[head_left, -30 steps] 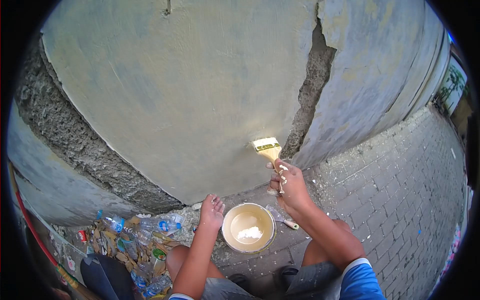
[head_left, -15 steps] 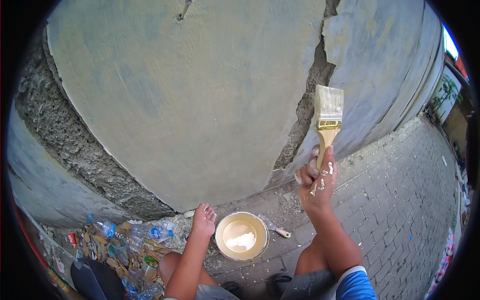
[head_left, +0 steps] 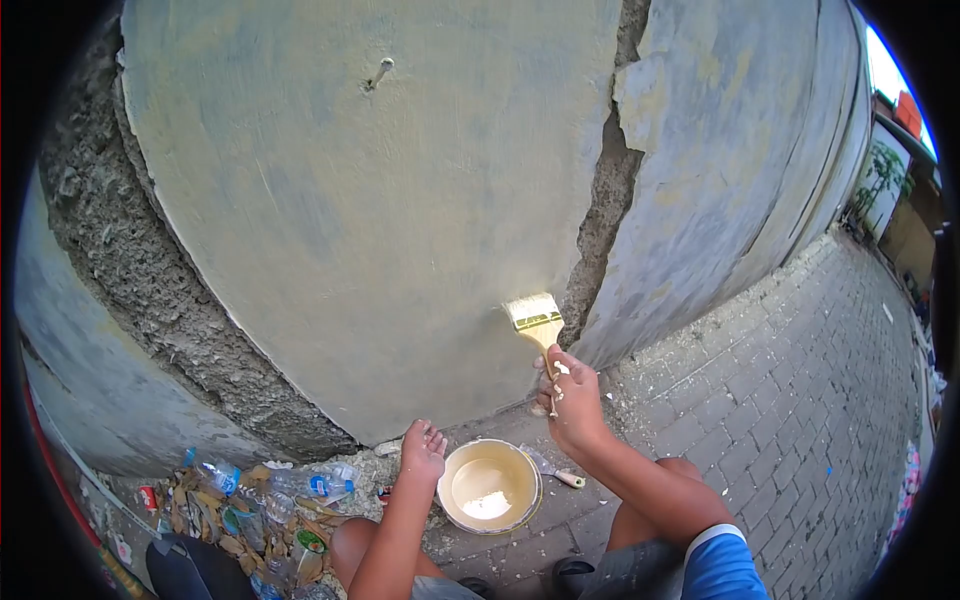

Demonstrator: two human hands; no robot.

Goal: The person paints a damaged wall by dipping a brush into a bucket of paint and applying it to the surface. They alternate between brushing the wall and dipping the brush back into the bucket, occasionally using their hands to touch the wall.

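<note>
My right hand (head_left: 577, 402) is closed around the wooden handle of a wide paintbrush (head_left: 541, 322), with pale paint specks on the skin. The brush's bristles, tilted up and left, are at the lower part of the plastered wall (head_left: 400, 220), close to a jagged crack (head_left: 603, 200); they seem to touch the surface. My left hand (head_left: 424, 452) hangs empty with loosely curled fingers, just left of the paint bucket (head_left: 452, 512). Cream-coloured paint lies inside that bucket.
A second brush (head_left: 568, 479) lies on the ground right of the bucket. Plastic bottles (head_left: 318, 484) and dry leaves are heaped at lower left, beside a dark object (head_left: 195, 570). A small pipe (head_left: 381, 72) juts from the wall. Paving bricks (head_left: 770, 410) stretch off right.
My right hand has moved left and down with the paintbrush, bringing its bristles from over the crack to the wall left of it. The camera view has shifted slightly.
</note>
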